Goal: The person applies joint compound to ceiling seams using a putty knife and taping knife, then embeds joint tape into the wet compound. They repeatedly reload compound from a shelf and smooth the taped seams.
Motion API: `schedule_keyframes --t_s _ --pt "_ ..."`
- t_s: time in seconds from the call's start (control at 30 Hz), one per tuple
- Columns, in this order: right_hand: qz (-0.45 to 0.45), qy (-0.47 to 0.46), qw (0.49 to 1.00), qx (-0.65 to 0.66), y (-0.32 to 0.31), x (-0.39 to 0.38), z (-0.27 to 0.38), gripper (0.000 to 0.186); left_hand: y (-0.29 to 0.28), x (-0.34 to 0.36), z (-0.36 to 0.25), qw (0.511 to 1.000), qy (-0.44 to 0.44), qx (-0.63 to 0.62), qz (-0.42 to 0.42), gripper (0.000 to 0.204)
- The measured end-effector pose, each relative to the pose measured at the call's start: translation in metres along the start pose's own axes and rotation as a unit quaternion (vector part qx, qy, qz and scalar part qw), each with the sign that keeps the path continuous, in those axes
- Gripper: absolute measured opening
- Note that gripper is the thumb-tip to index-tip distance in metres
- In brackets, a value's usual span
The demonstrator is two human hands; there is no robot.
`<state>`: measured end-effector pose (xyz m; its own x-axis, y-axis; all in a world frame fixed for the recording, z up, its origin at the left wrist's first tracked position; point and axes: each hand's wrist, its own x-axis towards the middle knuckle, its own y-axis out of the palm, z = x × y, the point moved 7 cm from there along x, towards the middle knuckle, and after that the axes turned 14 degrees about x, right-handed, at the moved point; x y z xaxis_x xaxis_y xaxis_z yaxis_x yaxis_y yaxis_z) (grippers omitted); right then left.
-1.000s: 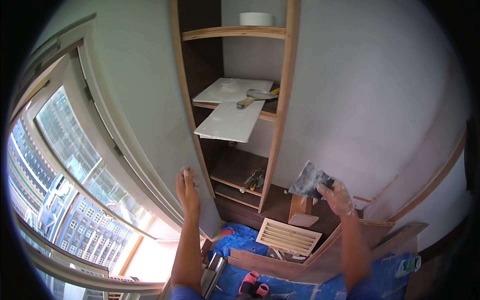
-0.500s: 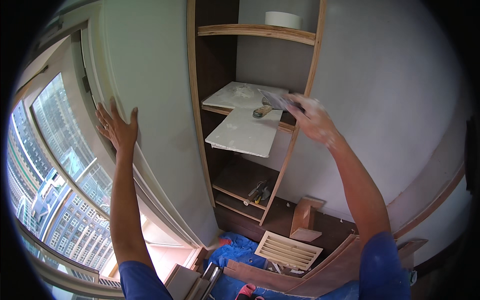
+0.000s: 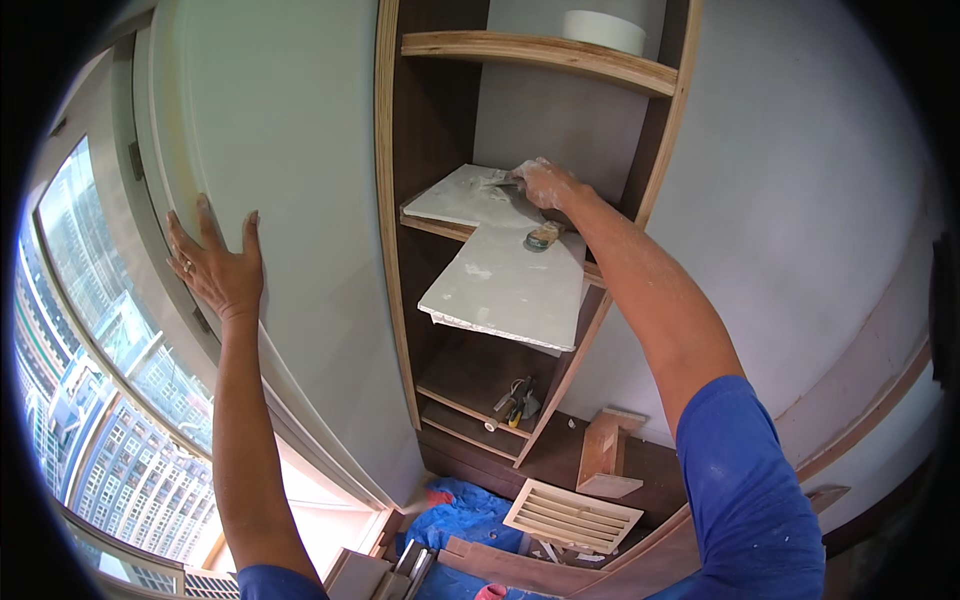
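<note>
My left hand [image 3: 222, 275], fingers spread, rests against the window frame [image 3: 188, 150] at the left. My right hand [image 3: 545, 185], closed on a scraper [image 3: 505, 184] mostly hidden by my fingers, is at a dab of white paste [image 3: 490, 192] on the upper white board [image 3: 450, 198] in the wooden shelving. A second white board [image 3: 495, 280] juts out toward me, with a putty knife [image 3: 542, 238] lying on it, its handle toward me and its blade partly hidden behind my wrist.
A white round item [image 3: 604, 30] sits on the top shelf [image 3: 530, 58]. Tools [image 3: 515, 405] lie on a low shelf. Below are a slatted vent panel [image 3: 570, 515], a small wooden piece [image 3: 605, 455], blue sheeting [image 3: 455, 515] and loose boards [image 3: 355, 570]. The window [image 3: 130, 440] fills the left.
My right hand has moved up and inward from low at the right to the upper board with the scraper. My left hand has risen leftward and spread against the window frame.
</note>
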<state>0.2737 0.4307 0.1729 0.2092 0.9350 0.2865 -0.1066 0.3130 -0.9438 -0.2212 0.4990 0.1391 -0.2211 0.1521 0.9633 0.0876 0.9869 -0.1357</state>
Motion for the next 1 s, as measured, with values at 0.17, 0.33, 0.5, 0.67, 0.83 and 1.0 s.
schedule_keyframes --t_s 0.17,0.33,0.5,0.67,0.83,1.0 --pt "0.057 -0.017 0.997 -0.054 0.025 0.02 -0.017 0.046 -0.001 0.002 -0.003 1.0 0.002 -0.011 -0.019 0.079" --pt "0.149 -0.015 0.983 -0.109 0.012 0.017 -0.001 0.044 -0.001 0.003 0.0 0.999 0.006 -0.01 -0.031 0.078" --pt "0.183 -0.027 0.974 -0.131 -0.005 0.031 -0.009 0.041 -0.002 0.004 -0.005 0.999 0.009 -0.01 -0.029 0.077" --pt "0.113 -0.033 0.993 -0.011 -0.027 0.024 0.015 0.046 -0.001 0.004 -0.001 1.0 0.003 0.005 -0.017 0.078" --pt "-0.013 0.048 0.937 0.346 -0.045 -0.001 -0.003 0.039 -0.009 0.002 0.001 1.0 0.005 0.002 -0.02 0.079" --pt "-0.163 -0.015 0.733 0.661 -0.072 -0.08 -0.028 0.017 0.008 -0.005 -0.008 0.999 0.014 0.027 -0.013 0.078"
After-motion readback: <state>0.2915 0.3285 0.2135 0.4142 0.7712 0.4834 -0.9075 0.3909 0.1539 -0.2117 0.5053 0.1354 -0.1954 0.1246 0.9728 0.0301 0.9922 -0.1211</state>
